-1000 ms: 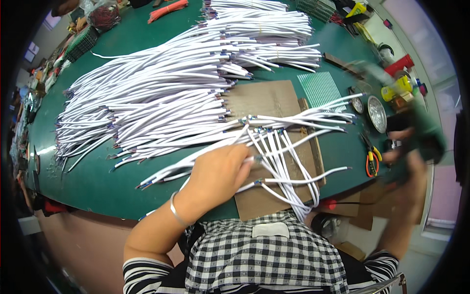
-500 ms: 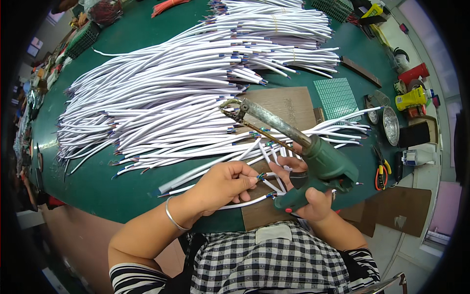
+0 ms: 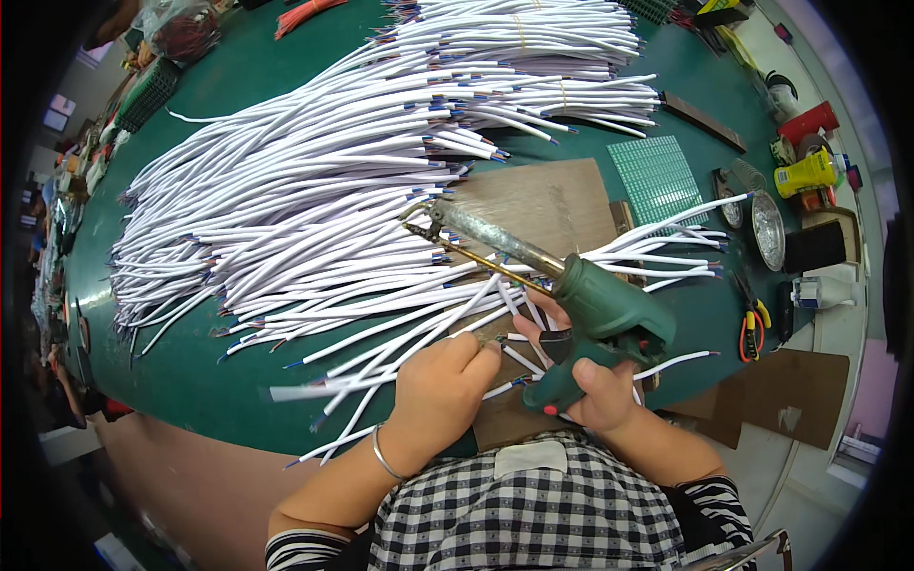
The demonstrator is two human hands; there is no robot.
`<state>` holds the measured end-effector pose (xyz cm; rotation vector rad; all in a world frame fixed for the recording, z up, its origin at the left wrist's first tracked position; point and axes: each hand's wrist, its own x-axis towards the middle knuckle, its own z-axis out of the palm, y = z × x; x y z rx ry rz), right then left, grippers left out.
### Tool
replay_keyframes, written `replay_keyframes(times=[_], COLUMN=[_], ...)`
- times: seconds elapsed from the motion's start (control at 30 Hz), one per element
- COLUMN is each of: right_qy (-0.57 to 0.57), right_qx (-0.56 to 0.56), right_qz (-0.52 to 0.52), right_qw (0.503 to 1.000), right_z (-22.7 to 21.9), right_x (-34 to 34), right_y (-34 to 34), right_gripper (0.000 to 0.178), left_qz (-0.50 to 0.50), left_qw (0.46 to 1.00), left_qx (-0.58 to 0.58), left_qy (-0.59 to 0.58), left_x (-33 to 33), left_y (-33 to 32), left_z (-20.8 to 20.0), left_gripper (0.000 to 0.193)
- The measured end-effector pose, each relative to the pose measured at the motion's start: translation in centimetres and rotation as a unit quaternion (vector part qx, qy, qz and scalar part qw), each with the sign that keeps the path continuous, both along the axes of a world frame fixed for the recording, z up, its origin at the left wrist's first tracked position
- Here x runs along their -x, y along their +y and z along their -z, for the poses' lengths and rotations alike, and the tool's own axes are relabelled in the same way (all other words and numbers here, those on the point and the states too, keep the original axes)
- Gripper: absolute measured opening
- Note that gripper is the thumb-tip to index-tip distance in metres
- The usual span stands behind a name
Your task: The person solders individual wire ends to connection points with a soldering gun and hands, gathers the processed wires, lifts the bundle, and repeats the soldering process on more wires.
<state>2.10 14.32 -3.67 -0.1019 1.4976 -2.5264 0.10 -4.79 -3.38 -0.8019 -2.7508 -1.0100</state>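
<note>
My right hand [image 3: 598, 392] is wrapped round the handle of a green soldering gun [image 3: 614, 305]. Its long metal barrel points up and left, with a thin rod alongside. The fingers of that hand also rest among short white cable ends [image 3: 519, 358]. My left hand [image 3: 446, 385] is closed in a pinch beside them, its fingertips at the bare wire ends [image 3: 500, 341] of a white cable; its knuckles partly hide the grip. White cables [image 3: 333, 388] with coloured cores run out leftward behind the left hand, one of them smeared by motion.
A large heap of white cables [image 3: 314, 171] covers the green table [image 3: 228, 381]. Brown cardboard [image 3: 538, 205] lies under the gun's barrel. To the right are a green grid board [image 3: 657, 181], a metal dish [image 3: 766, 231], pliers [image 3: 752, 324] and a yellow bottle [image 3: 809, 176].
My left hand has turned knuckles-up and closed more, hiding the wire ends. The cables left of it have shifted and spread. The soldering gun has moved slightly left and down.
</note>
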Motion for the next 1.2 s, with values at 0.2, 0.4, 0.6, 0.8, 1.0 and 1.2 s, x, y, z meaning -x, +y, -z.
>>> replay_keyframes(times=[0.2,0.4,0.6,0.8,1.0,1.2], right_qy=[-0.082,-0.082,-0.080,-0.038,-0.082,-0.102], right_qx=[0.104,0.116,0.055,0.031,0.015,-0.055], right_qz=[-0.014,0.013,0.005,0.004,-0.027,-0.087], right_qw=[0.991,0.990,0.995,0.999,0.996,0.989], right_z=[-1.7,-0.4,-0.4,-0.1,-0.6,-3.3], right_x=[-0.9,-0.8,-0.7,-0.5,-0.4,-3.0], right_y=[-0.4,-0.5,-0.6,-0.6,-0.4,4.3], right_gripper=[0.071,0.060,0.055,0.053,0.076,0.043], left_qz=[0.046,0.002,-0.009,-0.017,-0.004,0.018], left_qw=[0.997,0.999,0.997,0.999,0.998,0.997], left_qx=[0.063,0.010,0.020,0.015,0.016,0.061], left_qy=[0.026,0.041,0.073,0.041,0.053,0.036], left_x=[0.4,-0.2,-0.2,-0.6,-0.6,-0.5], left_y=[-0.6,-0.1,-0.5,-0.5,-0.5,-1.0], left_z=[-0.2,0.5,0.3,0.6,0.8,0.1], left_gripper=[0.013,0.017,0.020,0.022,0.026,0.022])
